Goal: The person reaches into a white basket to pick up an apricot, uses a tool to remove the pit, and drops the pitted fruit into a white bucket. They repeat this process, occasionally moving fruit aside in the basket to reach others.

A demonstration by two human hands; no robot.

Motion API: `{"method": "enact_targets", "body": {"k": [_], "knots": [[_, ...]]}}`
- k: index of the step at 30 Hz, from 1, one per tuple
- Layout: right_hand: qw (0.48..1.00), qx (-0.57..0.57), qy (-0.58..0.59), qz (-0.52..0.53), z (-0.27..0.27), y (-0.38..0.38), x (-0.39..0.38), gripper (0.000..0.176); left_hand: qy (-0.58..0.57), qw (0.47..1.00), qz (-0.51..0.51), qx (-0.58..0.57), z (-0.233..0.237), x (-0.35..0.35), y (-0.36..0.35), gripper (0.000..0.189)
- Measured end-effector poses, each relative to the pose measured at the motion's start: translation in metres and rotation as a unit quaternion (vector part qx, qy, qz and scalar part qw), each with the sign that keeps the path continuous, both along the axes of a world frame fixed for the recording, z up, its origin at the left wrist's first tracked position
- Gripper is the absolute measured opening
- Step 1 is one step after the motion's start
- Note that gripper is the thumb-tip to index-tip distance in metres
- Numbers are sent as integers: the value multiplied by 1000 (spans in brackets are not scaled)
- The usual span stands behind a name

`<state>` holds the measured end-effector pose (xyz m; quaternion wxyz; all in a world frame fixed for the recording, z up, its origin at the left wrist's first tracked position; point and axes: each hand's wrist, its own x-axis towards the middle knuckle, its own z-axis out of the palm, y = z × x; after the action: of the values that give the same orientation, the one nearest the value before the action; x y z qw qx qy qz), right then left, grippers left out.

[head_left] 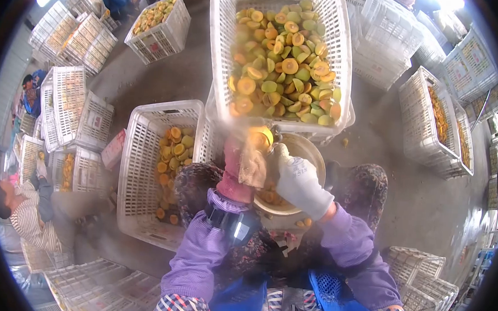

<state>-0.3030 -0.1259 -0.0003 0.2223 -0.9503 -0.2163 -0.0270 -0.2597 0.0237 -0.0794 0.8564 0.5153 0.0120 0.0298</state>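
My left hand, in a pink sleeve cover and a tan glove, is closed around a yellow-orange peach half. My right hand, in a white glove, is closed beside it on a small metal tool, mostly hidden by the fingers. Both hands are over a round basin between my knees, with orange pieces at its bottom. Just beyond stands a white crate full of halved peaches, green-skinned with orange flesh. Part of the view near my left hand is blurred.
At my left, a white crate holds more peach halves. Another filled crate stands farther off. Crates with orange fruit stand at the right. Stacked crates line the back. A person sits at the left.
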Motion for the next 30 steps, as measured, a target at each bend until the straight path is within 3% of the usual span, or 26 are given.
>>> {"method": "enact_targets", "body": {"k": [1, 3, 5, 7, 8, 9, 12, 13, 15, 18, 20, 21, 22, 23, 24, 25, 27, 28, 30], "knots": [[999, 36, 12, 3, 0, 0, -1, 50, 10, 1000, 2, -16, -3, -2, 1, 27], [993, 109, 37, 12, 0, 0, -2, 48, -48, 997, -9, 58, 31, -8, 2, 26], [982, 160, 92, 29, 6, -3, 0, 42, -97, 957, -24, 271, 25, -7, 7, 26], [969, 198, 142, 47, 8, -11, 3, 35, -56, 978, -80, 182, 20, -7, 6, 25], [962, 211, 165, 58, 8, -15, 5, 31, 11, 992, -121, -16, 25, -6, 4, 24], [954, 224, 187, 71, 11, -17, 8, 28, 79, 962, -154, -213, 28, -7, 3, 24], [867, 225, 442, 36, 39, -29, 15, 27, 29, 993, -111, -26, 35, -10, -9, 35], [861, 222, 455, 49, 38, -32, 16, 27, 15, 995, -101, 14, 39, -10, -13, 40], [848, 214, 480, 76, 34, -38, 17, 28, -13, 993, -115, 3, 51, -9, -18, 36], [712, 349, 596, 129, 21, -51, 16, 28, -75, 969, -218, -91, 75, -6, -27, 20], [768, 345, 529, 103, 17, -53, 9, 24, -65, 982, -144, 105, 86, -1, -21, 20], [795, 339, 495, 94, 12, -53, 4, 22, -59, 989, -126, 42, 87, 3, -11, 19], [888, 247, 370, 117, -8, -58, -2, 20, -56, 992, -108, -22, 89, 6, -2, 19], [952, 149, 232, 134, -38, -66, -9, 18, -29, 986, 23, 165, 99, 0, 13, 27], [985, 50, 87, 142, -54, -70, -15, 17, -69, 954, 69, 284, 100, -5, 34, 27], [985, -38, 130, 109, -49, -68, -18, 18, -98, 903, 127, 398, 100, -10, 56, 29], [954, -210, 210, 46, -36, -59, -20, 21, -35, 824, 71, 561, 120, -3, 107, 31], [954, -210, 207, 52, -34, -55, -19, 21, 1, 772, 46, 634, 128, 0, 122, 32], [953, -217, 203, 62, -34, -51, -14, 22, -121, 587, 113, 792, 133, 2, 113, 30]]}}
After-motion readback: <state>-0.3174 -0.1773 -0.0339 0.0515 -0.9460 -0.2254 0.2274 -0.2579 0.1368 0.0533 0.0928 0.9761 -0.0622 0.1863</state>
